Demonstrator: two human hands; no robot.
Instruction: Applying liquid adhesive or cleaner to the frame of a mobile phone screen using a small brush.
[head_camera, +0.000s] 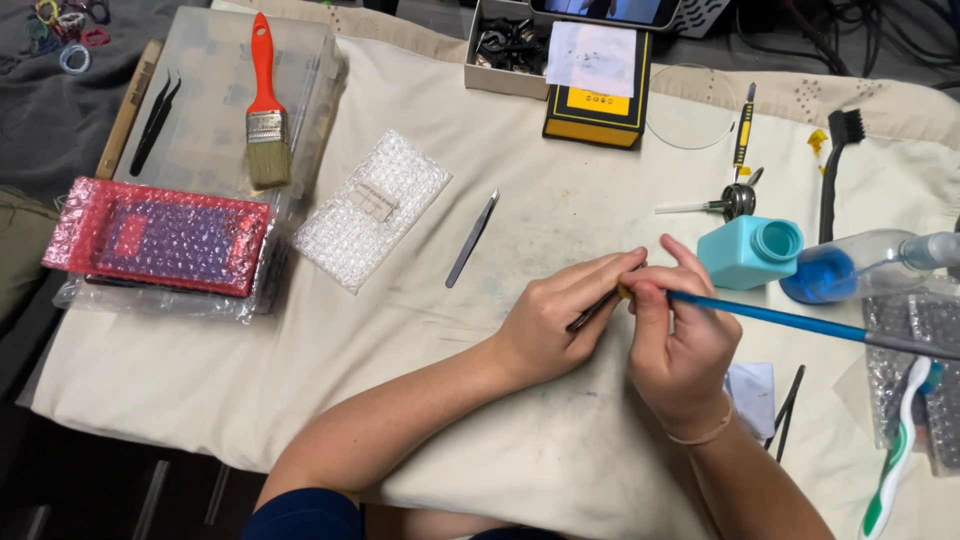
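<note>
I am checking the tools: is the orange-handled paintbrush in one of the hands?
No, the orange-handled paintbrush lies on the clear plastic box, far from both hands.

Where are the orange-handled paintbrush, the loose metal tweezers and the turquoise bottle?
Orange-handled paintbrush (263, 75): head view, on the middle of its orange handle.
Metal tweezers (472, 239): head view, midway along the closed blades, on the cloth.
Turquoise bottle (745, 255): head view, on its side wall, below the round neck.

Both hands meeting mid-counter (250, 380), left hand (545, 325) and right hand (680, 345) touching around a long-handled brush (780, 320), tweezers (472, 240) left of them, bubble-wrap packet (370, 205) further left, paintbrush (266, 110) on a plastic case (215, 60) far left, bottle (750, 252) just behind the right hand.
</note>
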